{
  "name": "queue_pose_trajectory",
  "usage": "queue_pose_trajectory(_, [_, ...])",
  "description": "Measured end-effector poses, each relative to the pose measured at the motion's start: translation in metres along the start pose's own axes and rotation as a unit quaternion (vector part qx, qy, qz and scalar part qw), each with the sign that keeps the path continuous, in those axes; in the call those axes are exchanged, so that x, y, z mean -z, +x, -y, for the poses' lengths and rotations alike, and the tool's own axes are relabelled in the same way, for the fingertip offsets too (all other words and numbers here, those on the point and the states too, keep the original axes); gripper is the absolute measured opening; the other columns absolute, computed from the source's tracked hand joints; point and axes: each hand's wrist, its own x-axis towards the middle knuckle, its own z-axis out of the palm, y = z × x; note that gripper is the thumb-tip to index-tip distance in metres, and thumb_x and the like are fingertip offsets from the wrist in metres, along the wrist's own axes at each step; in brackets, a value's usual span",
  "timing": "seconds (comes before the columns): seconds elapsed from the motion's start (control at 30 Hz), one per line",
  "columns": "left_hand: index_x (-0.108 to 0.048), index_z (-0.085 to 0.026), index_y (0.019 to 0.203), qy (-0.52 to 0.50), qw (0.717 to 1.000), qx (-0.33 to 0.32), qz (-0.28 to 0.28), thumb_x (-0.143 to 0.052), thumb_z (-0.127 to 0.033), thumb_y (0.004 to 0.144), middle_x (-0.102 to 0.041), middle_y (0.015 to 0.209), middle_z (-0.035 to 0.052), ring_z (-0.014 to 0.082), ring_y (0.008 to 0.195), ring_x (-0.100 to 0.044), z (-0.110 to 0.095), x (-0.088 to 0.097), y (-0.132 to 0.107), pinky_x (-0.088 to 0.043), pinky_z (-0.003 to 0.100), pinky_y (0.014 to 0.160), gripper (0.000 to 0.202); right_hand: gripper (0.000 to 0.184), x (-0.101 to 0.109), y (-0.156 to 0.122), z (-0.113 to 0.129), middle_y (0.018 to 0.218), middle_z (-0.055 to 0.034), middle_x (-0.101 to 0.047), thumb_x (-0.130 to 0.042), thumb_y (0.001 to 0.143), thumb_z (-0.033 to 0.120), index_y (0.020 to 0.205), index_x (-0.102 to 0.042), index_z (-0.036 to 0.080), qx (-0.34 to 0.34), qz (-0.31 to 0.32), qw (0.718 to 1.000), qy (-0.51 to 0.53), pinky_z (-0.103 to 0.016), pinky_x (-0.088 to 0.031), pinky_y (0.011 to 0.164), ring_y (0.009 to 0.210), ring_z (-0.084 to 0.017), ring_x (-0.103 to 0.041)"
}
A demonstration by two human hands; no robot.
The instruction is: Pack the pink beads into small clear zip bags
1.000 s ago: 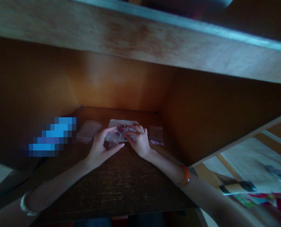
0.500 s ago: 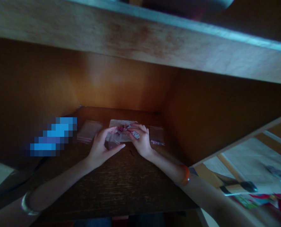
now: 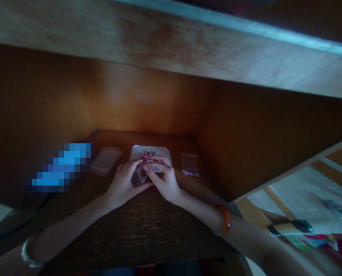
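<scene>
My left hand (image 3: pixel 121 184) and my right hand (image 3: pixel 162 179) meet over a small clear plastic bag (image 3: pixel 138 178) with dark contents, and most of it is hidden by my fingers. My left hand cups it from the side, while my right fingers close over its top edge. Just beyond them, a cluster of pink beads (image 3: pixel 144 155) lies on a crumpled white paper packet (image 3: pixel 150 151). A clear zip bag (image 3: pixel 106 160) lies to the left, and another (image 3: pixel 189 165) with pink beads inside lies to the right.
All this sits on a dark wooden desk (image 3: pixel 142 226) under a pale wooden shelf board (image 3: pixel 171 46), with orange-brown panels behind. A blurred blue object (image 3: pixel 60 166) stands at the left. Papers (image 3: pixel 311 199) and a dark-capped pen-like object (image 3: pixel 288 228) show lower right.
My hands have closed together, with my right hand moving left over the small bag. The bag is now mostly covered by my fingers, and the white packet shows more fully.
</scene>
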Motion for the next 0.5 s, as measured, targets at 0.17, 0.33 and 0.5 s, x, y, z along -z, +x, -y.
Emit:
queue_pose_trajectory(0.17, [-0.044,-0.022,0.116,-0.057,0.998,0.02,-0.014,-0.066,-0.034,0.073,-0.058,0.114,0.0105,0.0267,0.105,-0.055,0.0045,0.0001,0.001,-0.043,0.049,0.089,0.05,0.018,0.0017,-0.0037,0.0022,0.107,-0.0039,-0.06,-0.054,0.086,0.03,0.098,-0.066,0.024,0.024,0.027,0.999,-0.029,-0.036,-0.044,0.094,0.106,-0.016,-0.054])
queue_pose_trajectory(0.33, [-0.043,-0.023,0.118,-0.152,0.988,0.033,-0.022,-0.068,-0.034,0.071,-0.057,0.116,0.01,0.0253,0.104,-0.057,0.0074,0.0004,0.0021,-0.044,0.046,0.09,0.055,0.031,-0.0011,-0.0066,0.0032,0.094,-0.0039,-0.065,-0.065,0.076,0.041,0.1,-0.066,0.022,0.044,0.06,0.995,-0.062,-0.038,-0.046,0.088,0.092,-0.018,-0.059])
queue_pose_trajectory(0.5, [-0.044,-0.022,0.118,-0.199,0.976,0.085,-0.036,-0.069,-0.031,0.071,-0.057,0.112,0.0075,0.0221,0.101,-0.058,0.0045,0.0008,0.0029,-0.047,0.041,0.088,0.054,0.012,-0.0025,-0.0028,-0.0041,0.086,-0.0007,-0.069,-0.054,0.084,0.026,0.089,-0.064,0.022,-0.006,0.043,0.999,-0.007,-0.034,-0.047,0.086,0.083,-0.015,-0.063])
